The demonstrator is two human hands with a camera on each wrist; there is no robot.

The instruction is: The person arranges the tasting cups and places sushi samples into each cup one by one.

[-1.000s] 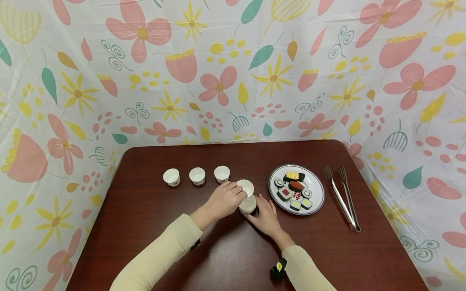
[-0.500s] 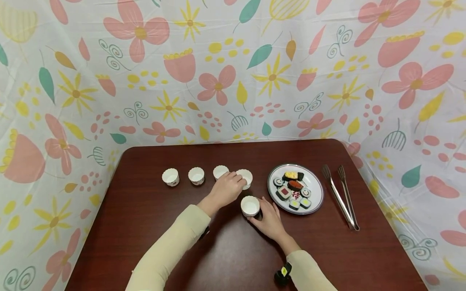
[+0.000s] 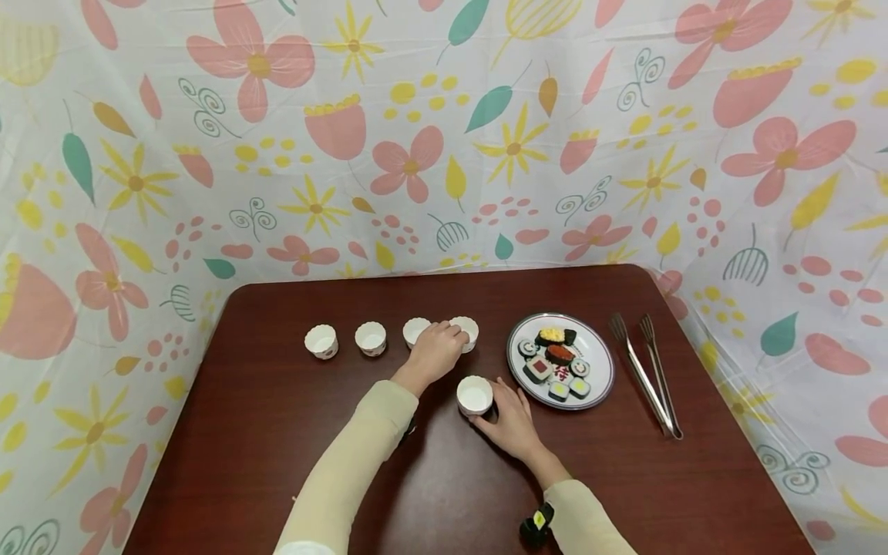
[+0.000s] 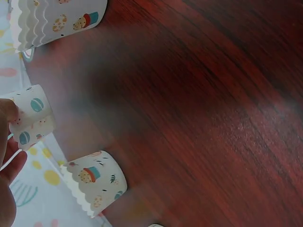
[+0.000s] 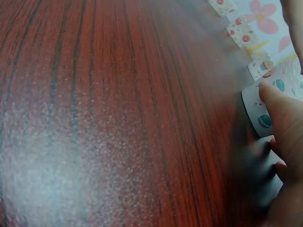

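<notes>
My left hand (image 3: pixel 437 351) pinches the rim of a white paper baking cup (image 3: pixel 466 333), which stands at the right end of a row. In the left wrist view this cup (image 4: pixel 35 116) is between thumb and fingers and bears small printed pictures. Nearer to me, my right hand (image 3: pixel 513 420) holds a stack of baking cups (image 3: pixel 475 395), its thumb and fingers around the side. Several nested scalloped rims show on that stack (image 4: pixel 59 21) in the left wrist view. The neighbouring cup (image 3: pixel 416 330) is partly hidden behind my left hand.
Two more baking cups, a middle one (image 3: pixel 371 339) and a leftmost one (image 3: pixel 322 341), continue the row on the dark wooden table (image 3: pixel 243 432). Right of my hands lies a plate (image 3: pixel 602 366) with several sushi pieces (image 3: pixel 559 354). Metal tongs (image 3: pixel 648 378) lie beyond it. A flowered cloth hangs behind.
My left hand has lifted the top cup off the stack, moved it away from me and set it at the row's right end. My right hand has stayed around the stack.
</notes>
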